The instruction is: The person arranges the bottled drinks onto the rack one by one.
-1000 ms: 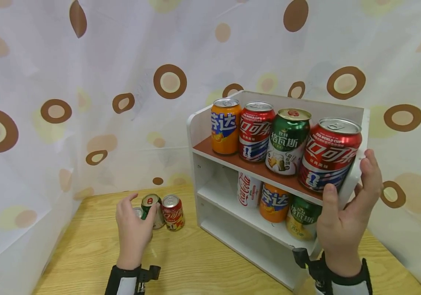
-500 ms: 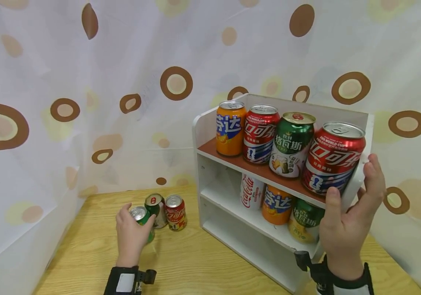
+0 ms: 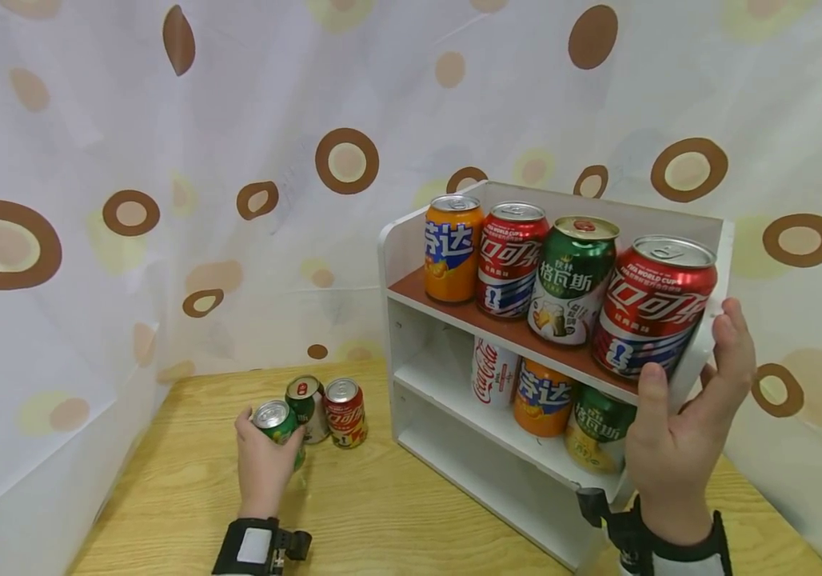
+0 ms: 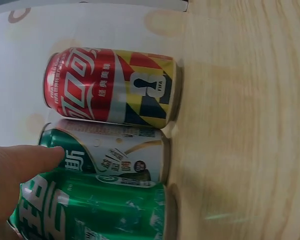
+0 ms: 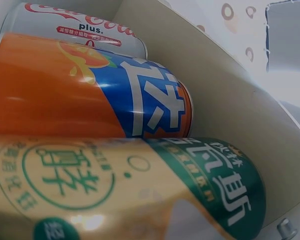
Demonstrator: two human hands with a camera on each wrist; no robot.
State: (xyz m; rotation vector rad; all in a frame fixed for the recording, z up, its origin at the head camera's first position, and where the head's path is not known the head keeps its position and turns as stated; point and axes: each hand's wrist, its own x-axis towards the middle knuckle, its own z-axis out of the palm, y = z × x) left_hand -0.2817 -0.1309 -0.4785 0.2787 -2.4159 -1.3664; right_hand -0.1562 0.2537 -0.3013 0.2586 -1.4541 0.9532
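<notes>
The left hand [image 3: 265, 460] wraps its fingers round the upright green can [image 3: 277, 430] at lower left of the frame, well left of the shelf [image 3: 699, 352] the right hand [image 3: 677, 448] grips.

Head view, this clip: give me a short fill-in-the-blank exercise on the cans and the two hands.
1. The left hand grips a ____ drinks can on the wooden table.
2. The top tier of the white shelf unit holds ____ cans.
3. The right hand grips the shelf unit's ____ end.
4. The red can on the table stands ____.

Missing words: green; four; right; upright
</notes>
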